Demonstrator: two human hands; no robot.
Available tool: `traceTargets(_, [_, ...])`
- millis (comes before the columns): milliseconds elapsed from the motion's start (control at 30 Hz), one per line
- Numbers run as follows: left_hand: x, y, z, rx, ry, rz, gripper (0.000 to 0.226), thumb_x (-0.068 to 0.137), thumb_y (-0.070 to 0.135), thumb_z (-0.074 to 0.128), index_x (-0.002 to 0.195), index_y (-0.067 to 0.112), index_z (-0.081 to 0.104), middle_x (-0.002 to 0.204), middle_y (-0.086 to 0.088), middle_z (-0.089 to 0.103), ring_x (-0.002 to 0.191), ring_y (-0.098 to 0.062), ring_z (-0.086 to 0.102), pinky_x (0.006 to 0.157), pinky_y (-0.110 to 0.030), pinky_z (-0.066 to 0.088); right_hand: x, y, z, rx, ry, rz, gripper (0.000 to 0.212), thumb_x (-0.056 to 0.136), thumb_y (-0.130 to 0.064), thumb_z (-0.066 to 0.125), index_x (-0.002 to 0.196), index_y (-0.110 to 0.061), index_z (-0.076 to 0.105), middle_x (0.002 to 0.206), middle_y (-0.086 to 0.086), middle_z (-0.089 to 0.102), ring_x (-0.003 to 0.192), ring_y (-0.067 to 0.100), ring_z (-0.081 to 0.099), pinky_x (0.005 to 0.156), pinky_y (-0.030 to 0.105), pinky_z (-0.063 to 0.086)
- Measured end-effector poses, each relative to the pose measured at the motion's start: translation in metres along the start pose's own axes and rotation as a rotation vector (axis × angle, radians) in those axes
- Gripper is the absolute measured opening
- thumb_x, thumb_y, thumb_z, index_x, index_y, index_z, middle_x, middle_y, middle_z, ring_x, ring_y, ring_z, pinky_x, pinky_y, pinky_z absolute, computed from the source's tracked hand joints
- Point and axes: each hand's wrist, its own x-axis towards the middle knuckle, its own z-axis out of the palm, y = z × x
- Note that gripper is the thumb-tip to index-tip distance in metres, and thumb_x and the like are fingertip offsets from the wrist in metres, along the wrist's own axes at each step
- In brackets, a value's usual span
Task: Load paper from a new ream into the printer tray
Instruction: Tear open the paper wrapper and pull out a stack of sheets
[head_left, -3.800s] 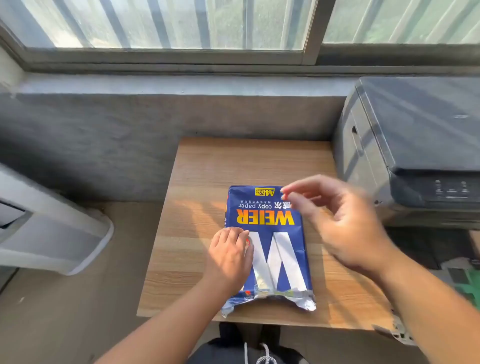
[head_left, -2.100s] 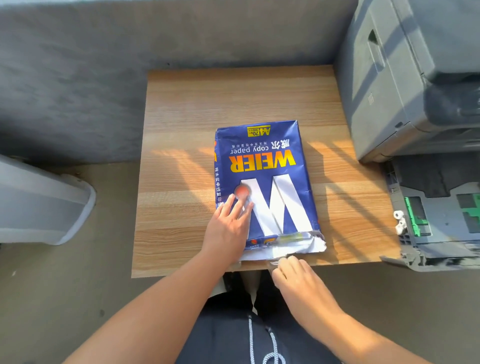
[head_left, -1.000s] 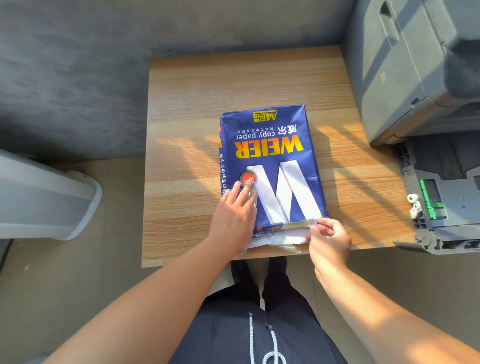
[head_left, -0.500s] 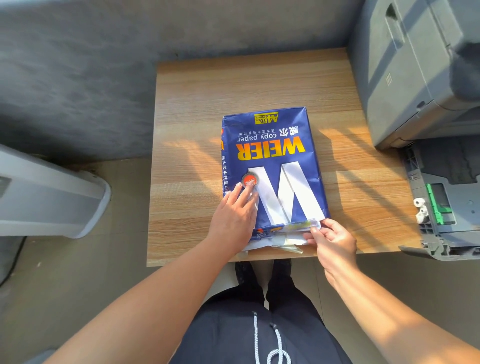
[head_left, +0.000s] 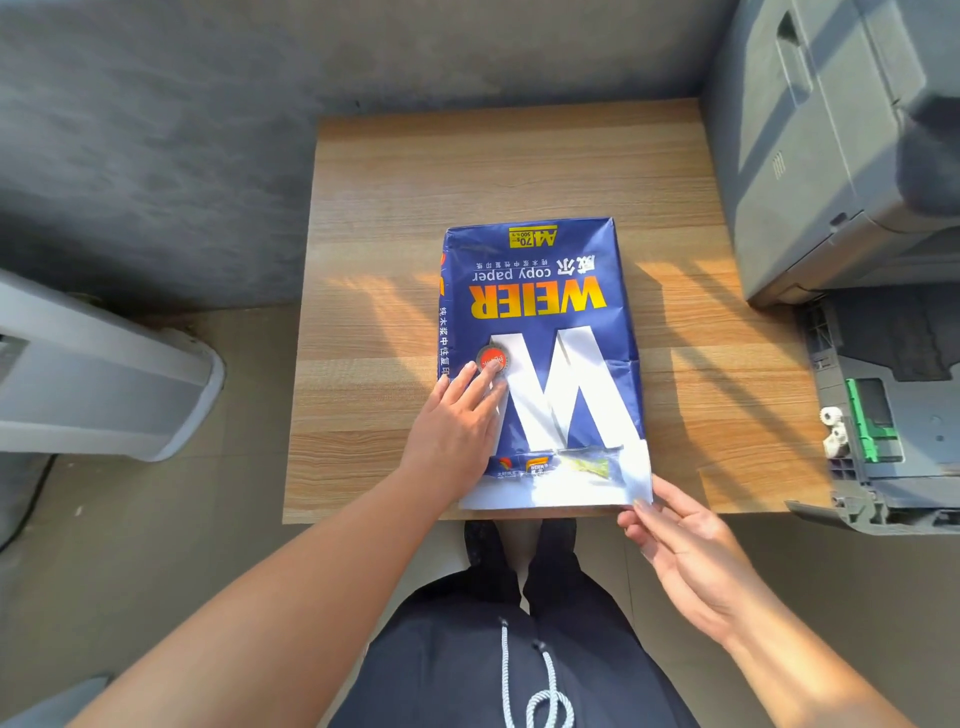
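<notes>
A blue ream of copy paper (head_left: 540, 332) lies flat on the wooden table (head_left: 509, 171), its lettering upside down to me. My left hand (head_left: 460, 426) presses flat on its near left part, fingers together. The wrapper's near end flap (head_left: 561, 483) is unfolded toward me, white inside. My right hand (head_left: 675, 540) pinches the flap's near right corner at the table's front edge. The grey printer (head_left: 831, 145) stands at the right, and its pulled-out paper tray (head_left: 904, 436) with a green guide sits below it.
A grey concrete wall runs along the table's far side. A white appliance (head_left: 104, 379) stands on the floor at the left. My legs in dark trousers are below the table's front edge.
My right hand went from above the ream to its near end and has pulled the folded end flap open toward me. My left hand has stayed pressed on the ream.
</notes>
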Motion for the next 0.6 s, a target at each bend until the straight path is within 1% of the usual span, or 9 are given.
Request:
traceTargets(100, [0.001,0.000,-0.001,-0.016,0.013,-0.012,0.050,0.104,0.033,0.020,0.153,0.022,0.020,0.165,0.002,0.014,0.151,-0.023,0.014,0.122,-0.046,0.021,-0.018,-0.003,-0.015,0.021,-0.032,0.010,0.037,0.082,0.003,0.062,0.118,-0.005,0.067,0.082,0.009,0.072,0.067,0.015,0.064,0.064,0.019,0.058])
traceTargets(200, [0.002,0.004,0.000,-0.034,0.034,-0.036,0.049,0.104,0.031,0.021,0.152,0.022,0.025,0.164,0.001,0.019,0.151,-0.023,0.017,0.121,-0.047,0.022,-0.039,0.000,-0.029,-0.110,-0.099,0.056,0.056,0.064,-0.008,0.083,0.117,0.001,0.068,0.084,0.019,0.070,0.067,0.020,0.064,0.061,0.022,0.057])
traceTargets(233, [0.002,0.005,0.000,-0.049,0.046,-0.046,0.048,0.104,0.030,0.022,0.151,0.020,0.029,0.163,0.001,0.021,0.150,-0.024,0.020,0.121,-0.047,0.023,-0.044,0.002,-0.033,-0.214,-0.128,0.081,0.061,0.063,-0.010,0.086,0.119,0.003,0.066,0.085,0.022,0.070,0.068,0.022,0.065,0.061,0.023,0.057])
traceTargets(300, [0.001,0.007,0.001,-0.076,0.056,-0.045,0.049,0.103,0.030,0.021,0.149,0.019,0.034,0.162,-0.001,0.025,0.149,-0.025,0.024,0.120,-0.049,0.025,-0.045,0.003,-0.033,-0.407,-0.157,0.103,0.048,0.076,0.001,0.076,0.123,0.002,0.062,0.095,0.021,0.076,0.077,0.025,0.072,0.068,0.027,0.058])
traceTargets(333, [0.000,0.007,0.001,-0.085,0.048,-0.036,0.051,0.102,0.031,0.018,0.149,0.019,0.034,0.162,-0.001,0.025,0.149,-0.026,0.023,0.120,-0.049,0.025,-0.040,0.002,-0.027,-0.486,-0.159,0.097,0.041,0.084,0.004,0.069,0.123,-0.003,0.062,0.102,0.015,0.078,0.087,0.026,0.075,0.075,0.030,0.059])
traceTargets(400, [-0.003,0.004,0.000,-0.094,0.027,-0.014,0.056,0.099,0.034,0.011,0.150,0.019,0.031,0.163,-0.001,0.021,0.150,-0.025,0.018,0.121,-0.049,0.023,-0.027,-0.005,-0.008,-0.574,-0.120,0.048,0.032,0.090,-0.002,0.065,0.120,-0.014,0.064,0.109,0.001,0.079,0.102,0.019,0.074,0.085,0.033,0.057])
traceTargets(467, [-0.005,0.000,0.000,-0.086,0.008,0.002,0.056,0.100,0.035,0.010,0.152,0.020,0.026,0.165,0.000,0.016,0.151,-0.024,0.013,0.121,-0.048,0.022,-0.009,-0.006,0.009,-0.607,-0.012,-0.056,0.026,0.091,-0.010,0.066,0.115,-0.022,0.067,0.106,-0.004,0.080,0.102,0.018,0.074,0.091,0.041,0.057])
traceTargets(533, [-0.008,-0.005,0.001,-0.075,-0.005,-0.001,0.053,0.102,0.034,0.014,0.153,0.021,0.021,0.165,0.001,0.012,0.152,-0.022,0.008,0.122,-0.047,0.019,0.004,-0.001,0.018,-0.652,0.079,-0.159,0.034,0.088,-0.014,0.066,0.116,-0.034,0.065,0.109,-0.007,0.078,0.103,0.019,0.073,0.096,0.051,0.054])
traceTargets(600, [-0.008,-0.008,0.002,-0.083,-0.003,-0.017,0.051,0.103,0.034,0.018,0.153,0.023,0.020,0.165,0.003,0.011,0.152,-0.022,0.007,0.123,-0.046,0.017,0.013,0.007,0.015,-0.698,0.078,-0.213,0.053,0.082,-0.022,0.065,0.130,-0.043,0.057,0.125,-0.013,0.071,0.117,0.014,0.066,0.105,0.051,0.048])
